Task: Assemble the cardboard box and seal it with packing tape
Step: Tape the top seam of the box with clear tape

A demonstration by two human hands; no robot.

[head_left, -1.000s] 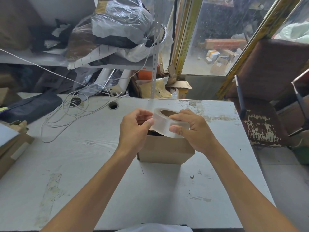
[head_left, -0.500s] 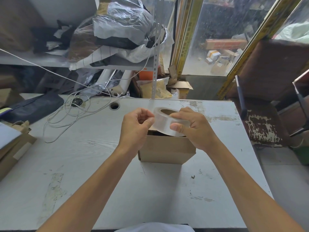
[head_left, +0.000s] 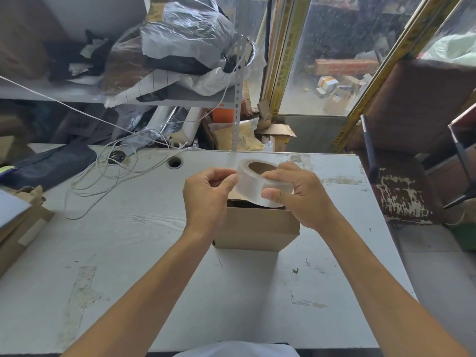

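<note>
A small brown cardboard box (head_left: pixel 256 230) stands on the white table (head_left: pixel 128 253), its top mostly hidden behind my hands. Just above it I hold a roll of clear packing tape (head_left: pixel 253 185) with a brown core. My right hand (head_left: pixel 300 195) grips the roll, thumb on its outer face and fingers over the top rim. My left hand (head_left: pixel 206 198) has its fingers curled, and the thumb tip presses against the roll's left side; whether it pinches a tape end is unclear.
A tangle of white cable (head_left: pixel 108 176) lies at the table's back left, near a round cable hole (head_left: pixel 175 163). Flattened cardboard (head_left: pixel 18 233) sits at the left edge. Shelves with plastic bags (head_left: pixel 185 37) rise behind. A worn brown chair (head_left: pixel 401 191) stands to the right.
Both hands and the roll stay nearly where they were. The left thumb shifts slightly along the roll's side.
</note>
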